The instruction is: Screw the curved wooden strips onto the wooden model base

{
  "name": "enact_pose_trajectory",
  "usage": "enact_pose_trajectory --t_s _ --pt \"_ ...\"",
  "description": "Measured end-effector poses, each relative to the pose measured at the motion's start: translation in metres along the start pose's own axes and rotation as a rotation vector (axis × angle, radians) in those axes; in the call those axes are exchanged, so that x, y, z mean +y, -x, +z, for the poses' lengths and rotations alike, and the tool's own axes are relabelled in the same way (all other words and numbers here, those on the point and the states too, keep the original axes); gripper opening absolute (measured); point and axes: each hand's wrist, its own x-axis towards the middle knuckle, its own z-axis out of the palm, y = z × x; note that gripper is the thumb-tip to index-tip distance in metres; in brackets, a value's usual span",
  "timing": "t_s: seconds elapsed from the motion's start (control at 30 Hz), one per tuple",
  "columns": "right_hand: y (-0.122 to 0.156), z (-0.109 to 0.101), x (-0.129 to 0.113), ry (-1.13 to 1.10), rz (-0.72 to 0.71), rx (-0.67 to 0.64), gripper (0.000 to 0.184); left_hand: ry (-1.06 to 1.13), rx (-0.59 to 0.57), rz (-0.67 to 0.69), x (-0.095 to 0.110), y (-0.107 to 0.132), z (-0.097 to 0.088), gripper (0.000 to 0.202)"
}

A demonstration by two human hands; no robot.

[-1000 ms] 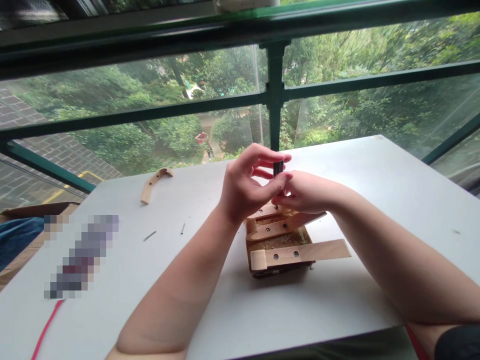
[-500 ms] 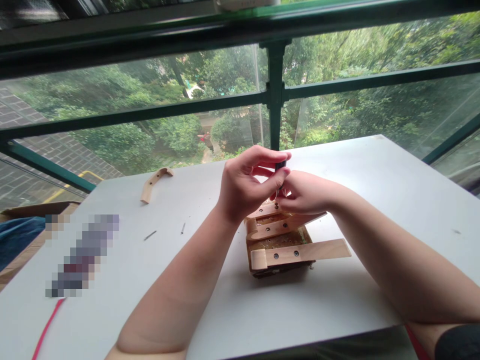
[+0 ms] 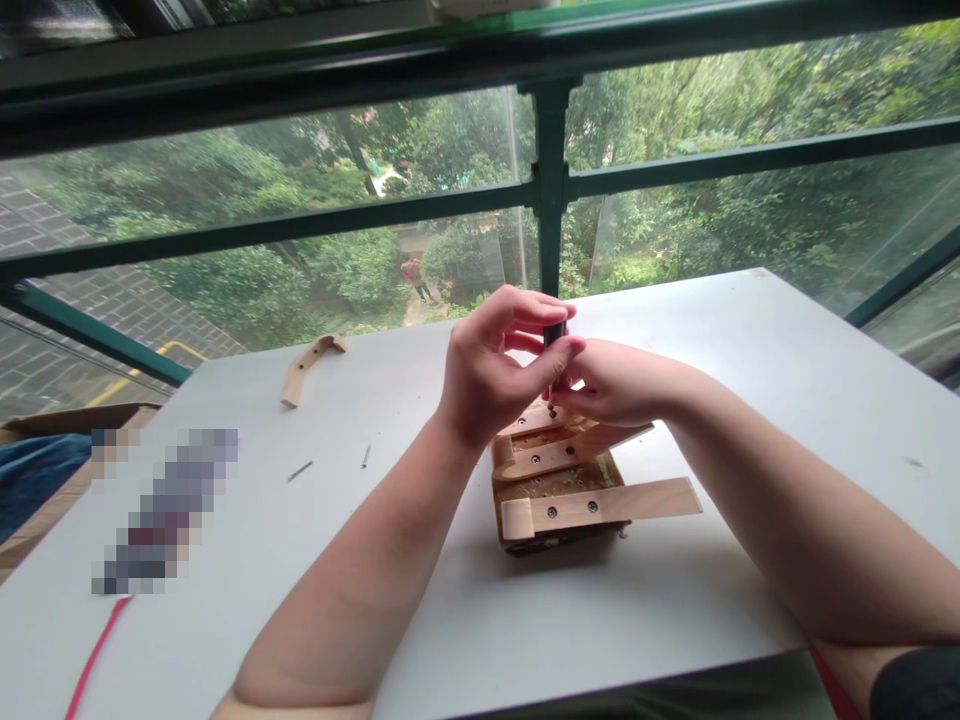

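Observation:
My left hand (image 3: 499,360) grips the dark handle of a screwdriver (image 3: 555,333), its fingers curled around the top. The tool stands upright with its tip at a screw (image 3: 552,411) in the farthest wooden piece (image 3: 534,418). Low on the shaft, the fingers of my right hand (image 3: 611,380) are closed; their grip is partly hidden. Below both hands lies a worn brown block (image 3: 555,482). Across it rest a middle wooden piece (image 3: 551,455) and a near wooden piece (image 3: 615,505), each showing two dark screw heads.
On the white table (image 3: 450,620) a loose curved wooden piece (image 3: 304,368) lies at the back left. Two small metal pins or screws, one a longer grey pin (image 3: 300,470), lie left of my arm. A blurred-out object with a red strap (image 3: 94,650) is farther left, near a cardboard box (image 3: 45,500).
My left hand has shifted slightly on the screwdriver, showing more of its handle. My right fingers have moved slightly left at the shaft. The block and wooden pieces stay in place.

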Motion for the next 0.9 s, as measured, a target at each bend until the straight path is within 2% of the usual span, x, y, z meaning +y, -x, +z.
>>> enact_pose_trajectory --t_s 0.23,0.6,0.9 --pt "0.001 0.000 -0.001 0.009 0.032 -0.019 0.012 -0.028 0.030 -0.015 0.000 0.000 0.000 0.022" --pt "0.002 0.001 -0.005 -0.013 0.051 0.022 0.016 0.031 0.052 -0.034 0.005 0.002 0.004 0.022" --pt "0.001 0.000 -0.006 -0.039 0.083 -0.011 0.009 0.039 0.035 -0.086 0.010 0.001 0.004 0.020"
